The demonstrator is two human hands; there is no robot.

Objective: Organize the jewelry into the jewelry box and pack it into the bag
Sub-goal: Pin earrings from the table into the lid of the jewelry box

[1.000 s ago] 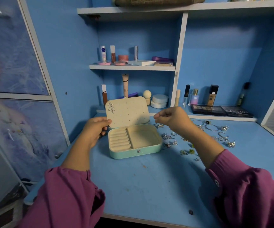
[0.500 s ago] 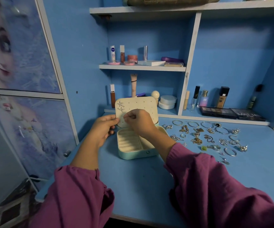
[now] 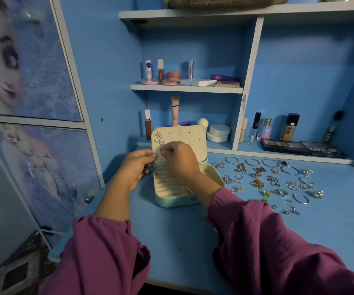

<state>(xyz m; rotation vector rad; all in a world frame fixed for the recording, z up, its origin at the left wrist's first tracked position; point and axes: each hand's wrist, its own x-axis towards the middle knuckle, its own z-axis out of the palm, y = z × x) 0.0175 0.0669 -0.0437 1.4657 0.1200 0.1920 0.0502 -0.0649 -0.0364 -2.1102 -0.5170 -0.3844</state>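
Observation:
A mint jewelry box (image 3: 172,201) stands open on the blue desk, its cream lid panel (image 3: 189,138) upright and dotted with holes. Two starfish earrings (image 3: 159,138) are pinned at the panel's top left. My left hand (image 3: 136,169) grips the panel's left edge. My right hand (image 3: 180,159) reaches across the open box and pinches something small, mostly hidden by its fingers, against the panel just below the starfish earrings. Several loose rings, bangles and chains (image 3: 269,179) lie spread on the desk to the right of the box.
Cosmetic bottles, tubes and jars fill the shelves (image 3: 186,88) behind the box. Dark makeup palettes (image 3: 301,146) lie at the back right. A brown bag (image 3: 225,1) sits on the top shelf. A cabinet door with a printed picture (image 3: 29,81) stands at left.
My right hand came from the jewelry pile on the right across to the lid panel and now pinches at it. My left hand stayed on the panel's left edge. The view shifted.

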